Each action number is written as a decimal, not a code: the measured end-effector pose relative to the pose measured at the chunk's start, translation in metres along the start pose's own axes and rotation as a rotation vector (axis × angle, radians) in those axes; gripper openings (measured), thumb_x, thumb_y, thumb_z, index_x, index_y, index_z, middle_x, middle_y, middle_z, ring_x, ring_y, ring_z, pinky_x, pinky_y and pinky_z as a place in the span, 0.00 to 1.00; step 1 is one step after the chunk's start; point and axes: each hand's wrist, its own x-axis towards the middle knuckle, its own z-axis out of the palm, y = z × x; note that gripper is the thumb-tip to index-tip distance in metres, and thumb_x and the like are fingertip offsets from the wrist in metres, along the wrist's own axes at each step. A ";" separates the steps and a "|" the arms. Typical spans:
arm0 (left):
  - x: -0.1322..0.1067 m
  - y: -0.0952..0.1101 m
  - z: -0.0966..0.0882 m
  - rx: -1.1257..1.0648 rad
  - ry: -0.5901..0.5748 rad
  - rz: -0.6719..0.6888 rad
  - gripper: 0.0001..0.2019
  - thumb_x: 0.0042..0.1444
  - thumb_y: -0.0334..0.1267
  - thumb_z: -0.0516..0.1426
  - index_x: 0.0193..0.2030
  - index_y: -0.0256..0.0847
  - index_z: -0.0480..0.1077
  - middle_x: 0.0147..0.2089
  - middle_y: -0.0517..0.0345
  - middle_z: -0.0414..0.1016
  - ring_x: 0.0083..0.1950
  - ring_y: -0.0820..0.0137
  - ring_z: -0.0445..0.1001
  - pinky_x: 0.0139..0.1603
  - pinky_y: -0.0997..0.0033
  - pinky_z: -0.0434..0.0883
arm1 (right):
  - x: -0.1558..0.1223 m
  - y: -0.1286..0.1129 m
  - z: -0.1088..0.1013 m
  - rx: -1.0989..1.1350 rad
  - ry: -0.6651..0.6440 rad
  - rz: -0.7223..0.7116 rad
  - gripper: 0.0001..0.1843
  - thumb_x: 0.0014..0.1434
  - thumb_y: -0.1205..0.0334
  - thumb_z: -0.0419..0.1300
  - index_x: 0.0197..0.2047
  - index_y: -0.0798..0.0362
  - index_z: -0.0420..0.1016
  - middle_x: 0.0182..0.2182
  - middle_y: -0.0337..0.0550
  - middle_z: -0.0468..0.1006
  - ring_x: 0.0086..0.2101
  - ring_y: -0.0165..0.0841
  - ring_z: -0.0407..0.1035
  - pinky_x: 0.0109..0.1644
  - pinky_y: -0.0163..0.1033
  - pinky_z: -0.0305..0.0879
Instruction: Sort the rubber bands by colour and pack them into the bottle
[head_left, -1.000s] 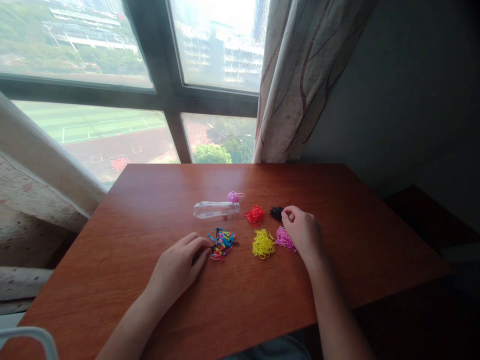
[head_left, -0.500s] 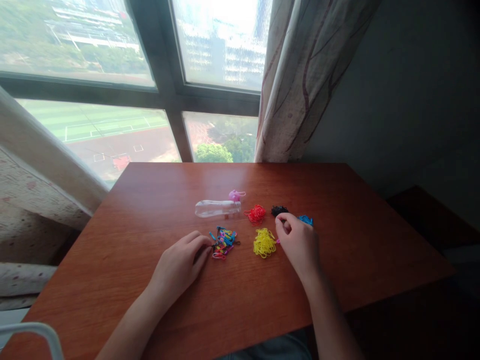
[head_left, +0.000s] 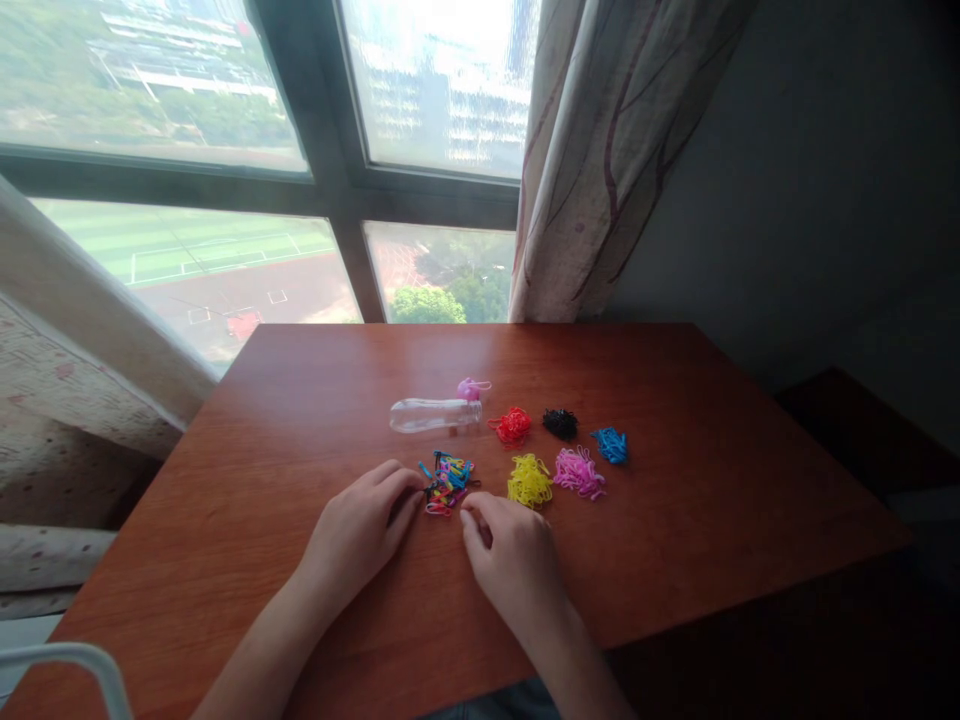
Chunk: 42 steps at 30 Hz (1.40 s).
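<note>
A pile of mixed-colour rubber bands (head_left: 451,474) lies on the wooden table between my two hands. At its left edge, the thumb and fingers of my left hand (head_left: 367,515) pinch together on what looks like a black rubber band. On the lower right of the pile is my right hand (head_left: 514,550), its thumb and fingertips drawn together; whatever they hold, if anything, is hidden. Sorted rubber bands form separate heaps to the right: yellow (head_left: 529,482), pink (head_left: 578,472), red (head_left: 511,427), black (head_left: 560,423) and blue (head_left: 611,445).
Behind the mixed pile a clear plastic bottle (head_left: 431,415) lies on its side, with a pink piece (head_left: 471,388) that looks like its cap beside its neck. The table (head_left: 720,500) reaches back to a window and curtain (head_left: 570,200). A white curved bar (head_left: 75,655) stands at lower left.
My right hand has moved left and nearer to me, from beside the black and blue heaps to the mixed pile, uncovering the pink heap. My left hand has stayed in place.
</note>
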 end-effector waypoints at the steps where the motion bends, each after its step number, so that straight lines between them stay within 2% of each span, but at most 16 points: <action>1: 0.000 0.000 0.000 -0.002 -0.002 0.001 0.09 0.65 0.40 0.50 0.41 0.45 0.72 0.43 0.58 0.76 0.43 0.66 0.75 0.43 0.70 0.70 | -0.001 -0.001 0.002 -0.002 -0.013 0.000 0.07 0.62 0.69 0.58 0.36 0.48 0.74 0.28 0.34 0.78 0.30 0.31 0.71 0.33 0.35 0.51; 9: -0.001 0.004 -0.002 -0.019 -0.015 -0.001 0.09 0.65 0.39 0.51 0.42 0.45 0.72 0.43 0.58 0.74 0.43 0.67 0.74 0.43 0.70 0.68 | -0.002 -0.004 0.011 -0.013 -0.027 0.002 0.03 0.63 0.65 0.60 0.38 0.48 0.74 0.28 0.36 0.79 0.29 0.31 0.71 0.32 0.35 0.50; 17: 0.000 0.006 -0.004 -0.032 -0.019 0.005 0.09 0.65 0.39 0.51 0.42 0.45 0.72 0.42 0.58 0.74 0.42 0.68 0.74 0.42 0.71 0.68 | 0.000 -0.001 0.014 0.022 0.005 -0.018 0.05 0.63 0.66 0.58 0.36 0.49 0.74 0.27 0.37 0.78 0.29 0.31 0.71 0.33 0.35 0.51; 27: -0.001 0.005 -0.003 -0.038 -0.017 -0.003 0.09 0.64 0.39 0.51 0.42 0.45 0.72 0.42 0.58 0.75 0.42 0.68 0.75 0.42 0.71 0.68 | -0.004 0.005 0.011 0.095 0.061 0.046 0.07 0.65 0.64 0.56 0.37 0.49 0.75 0.28 0.38 0.78 0.28 0.31 0.71 0.35 0.34 0.55; 32: -0.001 0.005 -0.002 -0.023 -0.013 -0.010 0.09 0.64 0.40 0.51 0.40 0.45 0.72 0.42 0.59 0.75 0.42 0.68 0.75 0.41 0.71 0.69 | -0.006 0.006 0.012 0.020 0.054 0.010 0.07 0.64 0.64 0.57 0.35 0.49 0.75 0.27 0.38 0.78 0.28 0.31 0.70 0.33 0.34 0.52; 42: -0.001 0.004 0.000 0.016 -0.008 0.001 0.08 0.64 0.38 0.51 0.40 0.45 0.72 0.41 0.59 0.74 0.42 0.67 0.75 0.41 0.71 0.69 | -0.011 0.008 0.011 0.059 0.039 -0.026 0.09 0.66 0.64 0.55 0.34 0.50 0.74 0.28 0.38 0.77 0.30 0.32 0.69 0.36 0.35 0.52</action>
